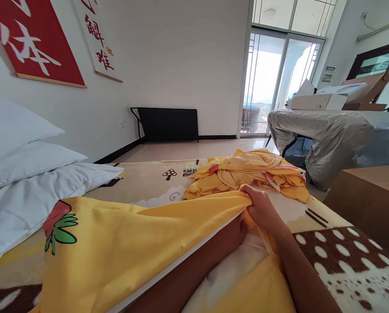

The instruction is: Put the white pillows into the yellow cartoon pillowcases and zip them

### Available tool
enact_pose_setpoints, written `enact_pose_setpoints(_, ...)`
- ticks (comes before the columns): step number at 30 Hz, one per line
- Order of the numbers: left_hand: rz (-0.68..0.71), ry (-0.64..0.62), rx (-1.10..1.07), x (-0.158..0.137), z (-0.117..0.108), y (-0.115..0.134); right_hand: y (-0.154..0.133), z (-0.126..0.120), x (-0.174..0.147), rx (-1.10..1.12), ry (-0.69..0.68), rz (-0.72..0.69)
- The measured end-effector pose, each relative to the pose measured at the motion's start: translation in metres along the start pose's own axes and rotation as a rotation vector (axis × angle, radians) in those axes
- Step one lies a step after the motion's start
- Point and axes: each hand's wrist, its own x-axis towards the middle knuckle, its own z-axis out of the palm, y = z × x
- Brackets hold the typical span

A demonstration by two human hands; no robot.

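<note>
A yellow pillowcase (pixel 125 234) with a printed strawberry stretches across the front of the bed, its white-edged opening facing me. My right hand (pixel 257 206) is closed on the far right corner of that opening and holds the cloth up. My left forearm reaches under the raised edge. Only the back of my left hand (pixel 241 230) shows, inside the opening and just below my right hand; its fingers are hidden. Below the arms lies something white and soft (pixel 230 265), partly covered by yellow cloth.
White pillows (pixel 34 174) are stacked at the left. Crumpled yellow bedding (pixel 246 169) lies at the bed's far side. The patterned blanket (pixel 340 243) covers the bed. To the right stand a brown box (pixel 367 204) and a plastic-covered table (pixel 331 130) with opened cartons.
</note>
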Motion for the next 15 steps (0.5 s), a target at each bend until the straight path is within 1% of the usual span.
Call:
enact_pose_setpoints(5, -0.002, -0.056, -0.016, 0.001, -0.004, 0.0, 0.005, 0.0, 0.001, -0.041, 0.042, 0.028)
enact_pose_setpoints(8, 0.028, -0.054, -0.04, 0.001, -0.004, 0.0, 0.007, -0.001, 0.002, -0.019, 0.061, 0.03)
enact_pose_setpoints(11, 0.063, -0.06, -0.031, 0.0, -0.003, 0.0, 0.01, 0.0, 0.004, -0.003, 0.13, 0.024)
enact_pose_setpoints(13, 0.073, -0.054, -0.03, 0.0, -0.003, 0.001, 0.013, 0.0, 0.005, -0.031, 0.178, 0.017)
enact_pose_setpoints(15, 0.073, -0.038, -0.046, 0.0, -0.004, 0.001, 0.015, 0.001, 0.005, -0.088, 0.184, 0.023)
